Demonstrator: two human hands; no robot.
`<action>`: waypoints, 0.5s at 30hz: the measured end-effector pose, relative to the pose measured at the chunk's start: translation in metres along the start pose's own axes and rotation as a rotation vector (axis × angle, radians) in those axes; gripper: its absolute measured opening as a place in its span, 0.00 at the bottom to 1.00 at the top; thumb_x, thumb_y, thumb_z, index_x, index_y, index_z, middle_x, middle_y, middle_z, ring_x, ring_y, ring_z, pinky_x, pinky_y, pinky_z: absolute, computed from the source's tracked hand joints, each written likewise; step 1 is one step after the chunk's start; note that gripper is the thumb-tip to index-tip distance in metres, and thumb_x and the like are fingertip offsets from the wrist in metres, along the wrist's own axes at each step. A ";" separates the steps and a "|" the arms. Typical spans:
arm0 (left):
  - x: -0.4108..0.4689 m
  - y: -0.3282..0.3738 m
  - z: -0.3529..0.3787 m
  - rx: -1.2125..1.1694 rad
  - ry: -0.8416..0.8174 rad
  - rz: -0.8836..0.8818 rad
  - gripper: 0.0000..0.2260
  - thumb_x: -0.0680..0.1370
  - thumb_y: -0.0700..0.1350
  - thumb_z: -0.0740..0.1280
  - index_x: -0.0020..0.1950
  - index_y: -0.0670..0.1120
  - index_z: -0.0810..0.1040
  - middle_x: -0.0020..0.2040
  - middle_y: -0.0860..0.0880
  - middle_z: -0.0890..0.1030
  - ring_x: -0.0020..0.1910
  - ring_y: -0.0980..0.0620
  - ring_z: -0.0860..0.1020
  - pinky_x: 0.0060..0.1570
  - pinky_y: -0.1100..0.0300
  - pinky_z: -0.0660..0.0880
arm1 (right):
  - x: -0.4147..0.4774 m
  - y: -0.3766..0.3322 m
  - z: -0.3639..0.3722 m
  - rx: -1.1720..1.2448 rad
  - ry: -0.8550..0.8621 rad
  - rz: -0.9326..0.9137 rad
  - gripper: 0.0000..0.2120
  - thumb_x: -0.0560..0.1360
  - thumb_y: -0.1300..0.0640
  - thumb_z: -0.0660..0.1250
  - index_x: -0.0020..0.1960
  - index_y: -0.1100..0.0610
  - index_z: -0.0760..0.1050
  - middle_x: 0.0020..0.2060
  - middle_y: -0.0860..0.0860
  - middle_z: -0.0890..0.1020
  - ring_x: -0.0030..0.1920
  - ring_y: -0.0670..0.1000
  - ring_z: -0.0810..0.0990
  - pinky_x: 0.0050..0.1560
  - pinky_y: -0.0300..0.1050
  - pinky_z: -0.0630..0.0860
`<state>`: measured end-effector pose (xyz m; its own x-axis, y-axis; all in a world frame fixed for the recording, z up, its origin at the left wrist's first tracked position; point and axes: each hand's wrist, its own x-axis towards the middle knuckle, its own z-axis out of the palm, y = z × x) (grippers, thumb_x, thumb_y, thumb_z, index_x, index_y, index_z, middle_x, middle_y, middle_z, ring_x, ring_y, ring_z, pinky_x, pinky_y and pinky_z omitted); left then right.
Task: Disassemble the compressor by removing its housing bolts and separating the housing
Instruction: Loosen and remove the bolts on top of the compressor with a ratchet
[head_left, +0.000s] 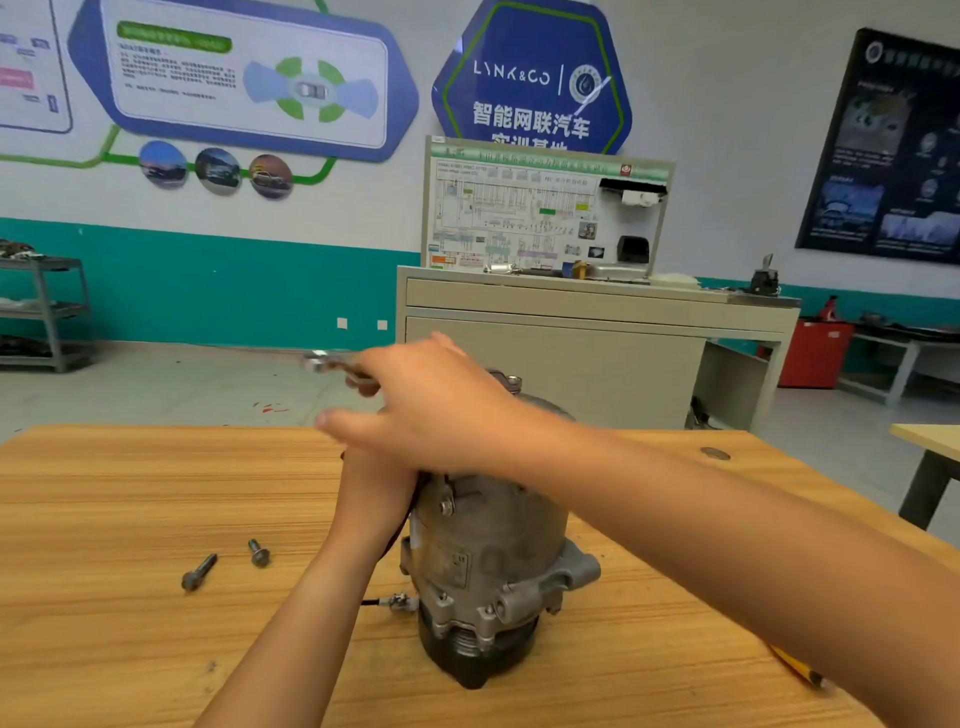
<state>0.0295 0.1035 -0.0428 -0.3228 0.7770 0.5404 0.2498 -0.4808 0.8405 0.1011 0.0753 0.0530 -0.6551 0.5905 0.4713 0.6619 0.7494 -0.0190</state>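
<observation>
behind everything, a white and teal wall (727, 78) hung with posters. in front of it, a pale cabinet (571, 353) carrying a wiring-diagram board (519, 208). far left, a grey metal shelf (47, 312); far right, a red box (815, 353) on the floor and the corner of a second table (930, 441). up close, a wooden table (130, 493) filling the lower half of the view. near its middle, standing on its dark end, the grey compressor (488, 561), its top hidden by both hands and the crossing right forearm. at its lower left, a thin black cable ending in a small metal connector (397, 603), just beside the base. to the left and well apart from the compressor, two loose bolts lying on the wood: a longer bolt (198, 571) and a shorter bolt (258, 552), near each other but not touching. low right, half under the right forearm, a yellow-handled tool (795, 667), kind unclear. right hand (441, 410) reaching across from the right, above the compressor top, fingers curled round the handle of a blurred wrench (332, 364) pointing left, thumb stretched out straight below it. left hand (374, 493) coming up from below, pressed against the compressor's upper left side, fingers covered by the right hand, so cannot tell whether curled or flat.
</observation>
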 end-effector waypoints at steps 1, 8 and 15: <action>-0.001 0.002 -0.001 -0.025 -0.022 -0.007 0.06 0.75 0.50 0.60 0.40 0.53 0.74 0.31 0.56 0.76 0.36 0.58 0.76 0.31 0.63 0.70 | -0.026 -0.004 -0.006 0.127 0.072 -0.020 0.17 0.72 0.41 0.64 0.50 0.54 0.76 0.45 0.47 0.81 0.48 0.48 0.76 0.58 0.47 0.67; 0.003 0.001 0.003 -0.126 -0.033 -0.088 0.15 0.80 0.51 0.57 0.37 0.55 0.78 0.35 0.58 0.81 0.39 0.59 0.78 0.49 0.47 0.76 | -0.122 0.069 -0.049 0.910 0.501 0.563 0.12 0.73 0.45 0.64 0.41 0.51 0.81 0.42 0.45 0.84 0.47 0.41 0.81 0.50 0.38 0.74; 0.004 0.001 0.005 -0.112 -0.017 -0.081 0.14 0.80 0.49 0.57 0.40 0.56 0.79 0.37 0.65 0.81 0.42 0.63 0.78 0.50 0.51 0.75 | -0.053 0.161 -0.016 1.099 0.823 1.113 0.04 0.76 0.62 0.62 0.50 0.56 0.70 0.33 0.51 0.76 0.27 0.44 0.77 0.37 0.41 0.72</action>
<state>0.0332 0.1082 -0.0394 -0.3222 0.8214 0.4706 0.1199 -0.4577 0.8810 0.2481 0.1596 0.0391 0.4589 0.8831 0.0976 -0.1295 0.1752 -0.9760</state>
